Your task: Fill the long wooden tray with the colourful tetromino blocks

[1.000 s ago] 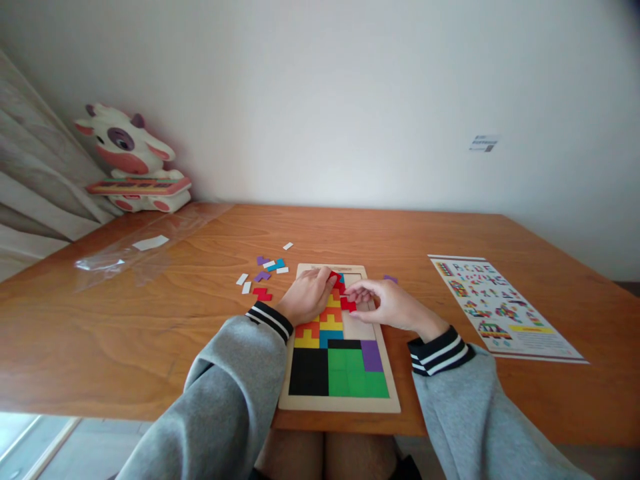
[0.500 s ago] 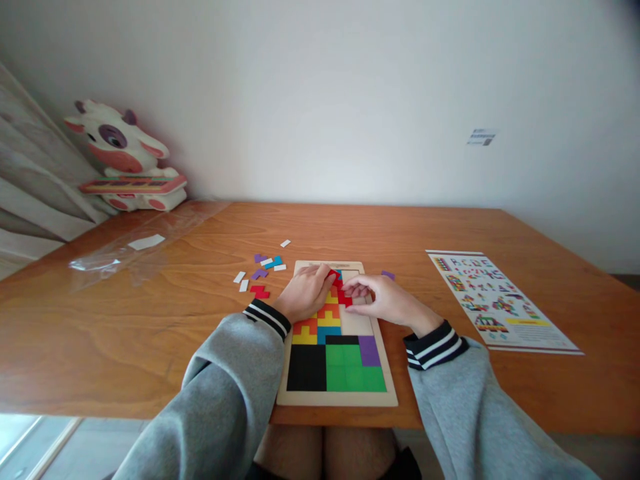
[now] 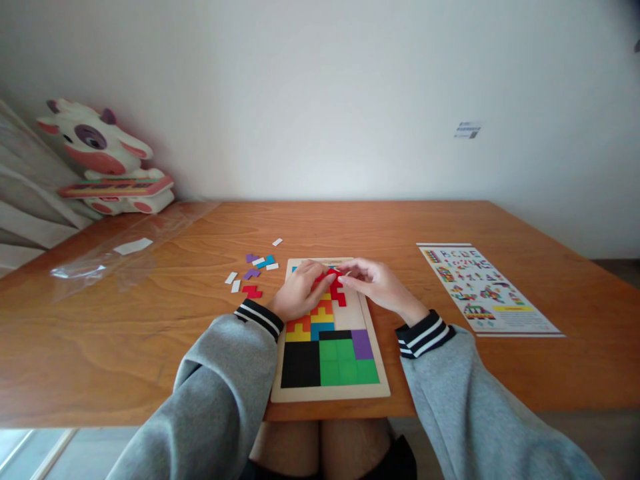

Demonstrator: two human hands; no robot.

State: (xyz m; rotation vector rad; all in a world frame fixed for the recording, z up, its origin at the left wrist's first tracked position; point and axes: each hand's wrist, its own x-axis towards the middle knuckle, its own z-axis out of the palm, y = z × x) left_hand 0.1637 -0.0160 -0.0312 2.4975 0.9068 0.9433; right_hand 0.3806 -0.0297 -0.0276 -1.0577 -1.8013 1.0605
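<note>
The wooden puzzle board lies in front of me, partly filled with coloured block pieces. My left hand is over its upper left, thumb and fingers closed at a red puzzle piece. From the other side, my right hand pinches at the same red piece, its thumb and index fingertips close to my left thumb. Just below, another red piece lies on the board beside yellow and orange ones. Black squares, green squares and a purple piece fill the lower part. My hands hide some of the upper board.
Left of the board lie loose pieces: red, purple, blue and several white ones. A printed sheet is at right. Clear plastic wrapping and a toy cow keyboard stand at far left.
My right hand has moved up the board, closer to my left thumb, and closed at the red piece. The whole view has shifted slightly.
</note>
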